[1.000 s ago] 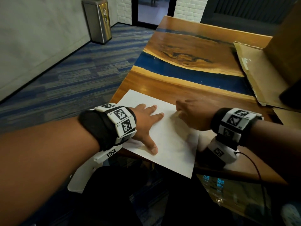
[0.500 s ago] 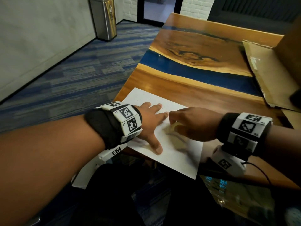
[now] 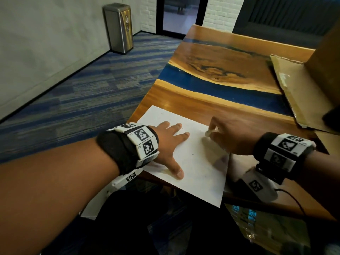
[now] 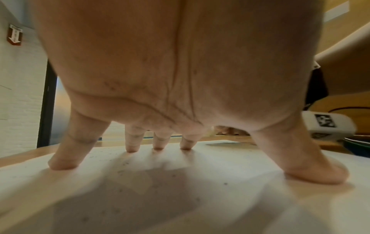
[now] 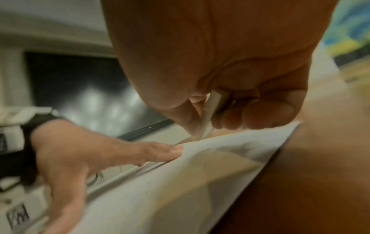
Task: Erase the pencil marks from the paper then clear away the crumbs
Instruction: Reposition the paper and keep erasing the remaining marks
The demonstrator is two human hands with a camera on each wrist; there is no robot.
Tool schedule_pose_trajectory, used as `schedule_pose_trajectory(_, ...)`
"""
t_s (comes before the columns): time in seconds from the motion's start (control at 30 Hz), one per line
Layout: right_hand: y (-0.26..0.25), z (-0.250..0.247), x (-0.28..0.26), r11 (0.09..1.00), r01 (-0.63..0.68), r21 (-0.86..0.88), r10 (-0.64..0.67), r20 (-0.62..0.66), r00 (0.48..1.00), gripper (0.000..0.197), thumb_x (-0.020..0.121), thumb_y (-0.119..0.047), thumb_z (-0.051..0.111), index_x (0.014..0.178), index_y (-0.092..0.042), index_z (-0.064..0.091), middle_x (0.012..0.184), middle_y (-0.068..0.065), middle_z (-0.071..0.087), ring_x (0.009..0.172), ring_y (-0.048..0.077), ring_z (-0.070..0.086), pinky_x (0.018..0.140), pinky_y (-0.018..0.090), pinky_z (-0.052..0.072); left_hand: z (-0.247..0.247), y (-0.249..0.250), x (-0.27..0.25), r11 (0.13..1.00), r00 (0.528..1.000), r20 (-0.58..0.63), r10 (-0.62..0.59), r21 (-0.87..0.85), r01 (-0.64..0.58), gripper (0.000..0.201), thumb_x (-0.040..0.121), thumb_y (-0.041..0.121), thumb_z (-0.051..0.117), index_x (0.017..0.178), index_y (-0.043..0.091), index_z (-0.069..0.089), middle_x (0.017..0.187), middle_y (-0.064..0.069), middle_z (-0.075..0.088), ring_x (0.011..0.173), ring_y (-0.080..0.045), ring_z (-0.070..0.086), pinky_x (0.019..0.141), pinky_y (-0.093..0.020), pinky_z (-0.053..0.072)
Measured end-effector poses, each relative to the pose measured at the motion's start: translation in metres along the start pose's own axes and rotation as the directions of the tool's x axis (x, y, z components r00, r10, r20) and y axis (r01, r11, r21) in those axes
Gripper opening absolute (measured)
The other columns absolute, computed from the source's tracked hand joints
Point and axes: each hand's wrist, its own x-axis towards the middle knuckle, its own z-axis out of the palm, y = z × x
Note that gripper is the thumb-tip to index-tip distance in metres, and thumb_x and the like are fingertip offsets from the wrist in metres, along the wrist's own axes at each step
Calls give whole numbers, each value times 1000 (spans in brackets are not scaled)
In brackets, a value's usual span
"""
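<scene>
A white sheet of paper (image 3: 198,162) lies at the near corner of the wooden table (image 3: 211,105). My left hand (image 3: 171,142) lies flat on it with fingers spread, fingertips (image 4: 131,148) pressing down. My right hand (image 3: 230,137) pinches a pale eraser (image 3: 208,133) between thumb and fingers, its tip against the sheet near the far right edge. The right wrist view shows the eraser (image 5: 212,109) held on edge above the paper (image 5: 180,182). Small dark specks (image 4: 225,183) dot the paper (image 4: 180,197) around my left hand.
Flattened cardboard (image 3: 298,89) and a brown box (image 3: 327,57) occupy the table's far right. The paper's near corner overhangs the table edge. A steel bin (image 3: 119,27) stands by the wall across the blue carpet (image 3: 73,100).
My right hand with the eraser slid left toward my left hand, then back right and farther away. My left hand stays flat on the paper.
</scene>
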Motion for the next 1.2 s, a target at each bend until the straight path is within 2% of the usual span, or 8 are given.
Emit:
schedule_pose_trajectory(0.13, 5, 11, -5, 991, -13, 132, -10, 169, 986, 33, 93, -38, 63, 119, -29, 45, 105, -4, 55, 85, 14, 50, 65, 25, 37, 1, 14, -5, 999, 1000, -24, -7, -40, 6, 121, 67, 90, 55, 158, 38, -6, 165, 8, -23, 153, -25, -15, 117, -65, 14)
schedule_pose_trajectory(0.33, 8, 7, -1, 986, -7, 164, -28, 212, 977, 40, 92, -41, 65, 122, -25, 44, 105, -1, 59, 84, 15, 53, 70, 31, 40, 43, 72, -34, 948, 931, -179, 317, 56, -312, 102, 82, 86, 34, 159, 32, -4, 166, 5, -18, 152, -23, -19, 118, -62, -5)
schedule_pose_trajectory(0.4, 8, 8, 0, 987, -1, 162, -34, 214, 976, 40, 92, -41, 65, 120, -25, 44, 106, 0, 59, 86, 16, 53, 73, 32, 39, 51, 58, -33, 961, 940, -198, 276, 33, -275, 98, 82, 88, 26, 157, 38, -11, 164, 7, -24, 151, -20, -22, 120, -56, -7)
schedule_pose_trajectory(0.57, 8, 9, 2, 988, 9, 157, -39, 186, 982, 36, 91, -42, 67, 114, -29, 43, 102, -4, 54, 83, 13, 49, 72, 30, 36, 31, 12, -27, 986, 980, -143, -142, -112, 126, 99, 79, 90, 13, 158, 35, -7, 166, 2, -20, 153, -25, -16, 120, -60, 1)
schedule_pose_trajectory(0.73, 9, 8, 0, 985, 9, 175, -44, 196, 980, 38, 90, -39, 68, 118, -28, 45, 102, -4, 55, 85, 15, 51, 71, 30, 37, 43, 43, -43, 974, 967, -120, 226, -1, -228, 90, 83, 86, 15, 157, 41, -10, 164, 8, -24, 150, -17, -24, 121, -53, -8)
schedule_pose_trajectory(0.9, 12, 11, 2, 985, 33, 169, -63, 177, 982, 35, 90, -40, 68, 113, -31, 44, 103, -6, 53, 89, 16, 51, 74, 29, 37, 32, -8, -32, 957, 958, -125, -259, -166, 237, 98, 78, 89, 8, 159, 34, -3, 167, 0, -15, 154, -28, -10, 120, -60, 5)
schedule_pose_trajectory(1.07, 12, 10, 0, 987, 58, 152, -85, 178, 980, 35, 88, -41, 70, 111, -36, 45, 99, -12, 53, 82, 5, 49, 71, 28, 38, 22, 9, -37, 997, 997, -76, 17, -70, -22, 77, 94, 74, 22, 159, 39, 1, 167, 6, -14, 153, -19, -12, 122, -55, 4)
schedule_pose_trajectory(1.2, 19, 5, -3, 979, 55, 199, -109, 275, 955, 38, 83, -46, 73, 111, -38, 48, 100, -13, 60, 85, 8, 55, 71, 27, 44, 3, -19, -25, 995, 995, -79, -56, -82, 50, 77, 97, 64, 39, 160, 35, 4, 168, 9, -9, 154, -17, 0, 123, -46, 13)
